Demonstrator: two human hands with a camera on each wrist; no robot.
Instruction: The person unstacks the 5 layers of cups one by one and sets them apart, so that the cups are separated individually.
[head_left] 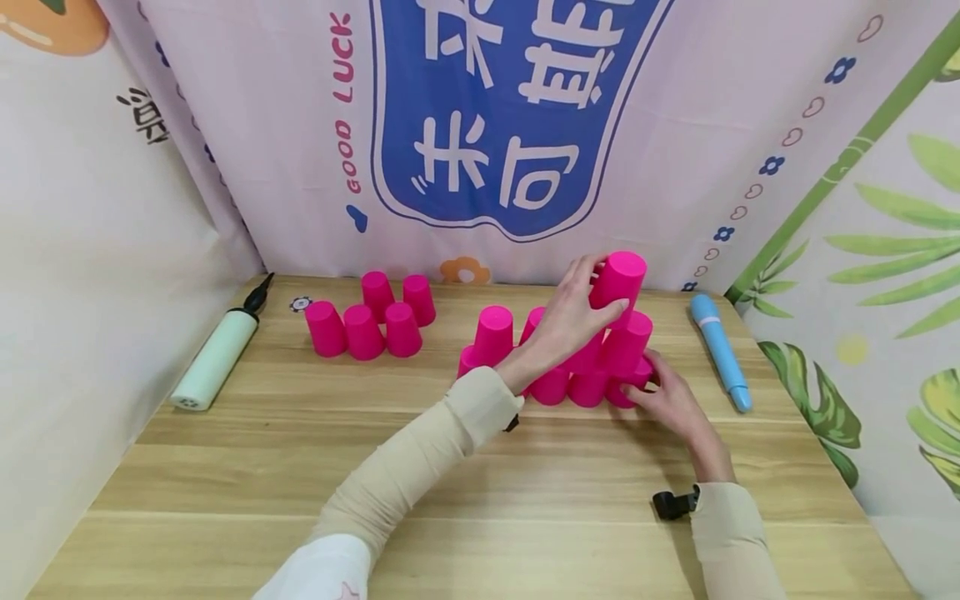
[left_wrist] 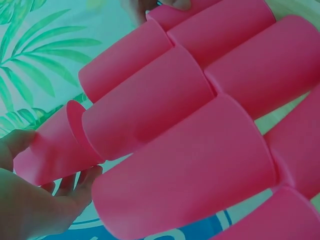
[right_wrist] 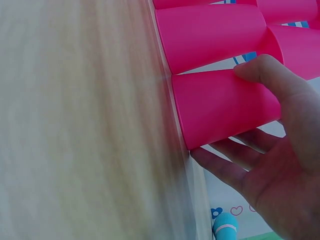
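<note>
A row of upside-down pink plastic cups stands on the wooden table, with a second row of cups stacked on it. At the right end of the stack, my left hand grips another upside-down cup by its sides, just above the second row. Its rim meets or nearly meets a second-row cup in the left wrist view; whether it rests there I cannot tell. Lower down, my right hand holds the rightmost bottom cup between thumb and fingers. My left forearm hides part of the stack.
Several separate pink cups stand upside down at the back left. A pale green hand pump lies along the left edge, and a blue pump-like tube along the right. Printed curtains rise behind the wooden table.
</note>
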